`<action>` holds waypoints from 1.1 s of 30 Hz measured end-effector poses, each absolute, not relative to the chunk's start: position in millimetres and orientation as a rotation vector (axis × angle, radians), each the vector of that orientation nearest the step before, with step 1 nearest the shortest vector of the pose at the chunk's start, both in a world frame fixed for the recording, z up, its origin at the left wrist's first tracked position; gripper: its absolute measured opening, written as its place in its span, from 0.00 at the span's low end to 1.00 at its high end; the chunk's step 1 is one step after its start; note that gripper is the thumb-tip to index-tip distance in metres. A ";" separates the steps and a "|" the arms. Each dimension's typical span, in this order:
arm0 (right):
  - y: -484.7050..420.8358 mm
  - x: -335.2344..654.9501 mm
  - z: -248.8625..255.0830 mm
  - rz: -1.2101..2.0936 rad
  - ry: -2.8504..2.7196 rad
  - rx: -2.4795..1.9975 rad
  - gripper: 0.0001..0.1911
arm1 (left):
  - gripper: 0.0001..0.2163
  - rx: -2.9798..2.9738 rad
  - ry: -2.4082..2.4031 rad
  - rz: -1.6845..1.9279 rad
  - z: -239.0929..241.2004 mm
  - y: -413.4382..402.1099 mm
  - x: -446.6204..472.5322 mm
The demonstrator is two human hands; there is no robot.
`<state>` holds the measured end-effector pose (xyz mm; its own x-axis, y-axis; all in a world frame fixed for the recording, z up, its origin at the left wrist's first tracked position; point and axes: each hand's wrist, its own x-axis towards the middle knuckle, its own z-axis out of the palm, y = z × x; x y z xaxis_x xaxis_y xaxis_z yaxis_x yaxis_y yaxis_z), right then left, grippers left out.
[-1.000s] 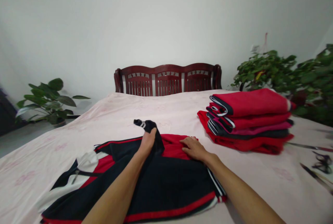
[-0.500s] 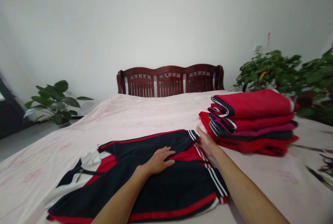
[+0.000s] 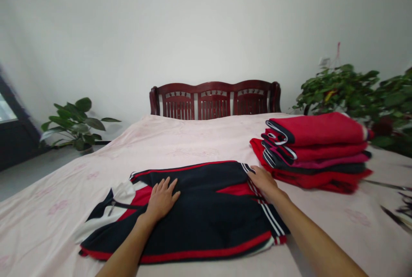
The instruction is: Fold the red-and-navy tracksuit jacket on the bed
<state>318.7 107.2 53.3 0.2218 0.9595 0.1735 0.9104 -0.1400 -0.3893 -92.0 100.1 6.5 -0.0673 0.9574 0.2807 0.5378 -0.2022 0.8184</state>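
A black, red and white jacket (image 3: 206,212) lies partly folded on the pink sheet (image 3: 180,140) in front of me. My left hand (image 3: 162,198) rests flat on the jacket near its collar, fingers spread. At the jacket's right edge my right hand (image 3: 264,182) lies flat on the striped cuff end, fingers stretched out. Neither hand grips anything. Just right of my right hand stands a stack of folded red and black garments (image 3: 315,150).
A dark wooden bench back (image 3: 215,99) stands behind the covered surface. Potted plants are at the left (image 3: 75,124) and right (image 3: 350,90). Dark thin objects, perhaps scissors (image 3: 397,217), lie at the far right edge.
The sleeve my left hand held up has been laid across the jacket. My left hand slid left toward the collar, flattening the cloth. My right hand moved to the right cuff edge.
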 end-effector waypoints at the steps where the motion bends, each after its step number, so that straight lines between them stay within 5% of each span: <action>1: 99.2 312.5 57.8 0.135 -1.722 -2.107 0.25 | 0.18 1.762 1.598 1.214 5.8 100.3 -91.6; 7: 37.2 271.3 47.3 -0.054 -2.041 -1.946 0.30 | 0.21 1.645 1.533 1.338 7.3 99.3 -88.5; 16: 18.3 273.8 31.6 0.227 -2.058 -2.078 0.32 | 0.20 1.846 1.616 1.257 2.3 101.1 -92.1; 33: 28.3 325.4 -6.8 0.476 -1.565 -1.607 0.26 | 0.22 2.297 1.996 0.669 8.8 94.6 -90.0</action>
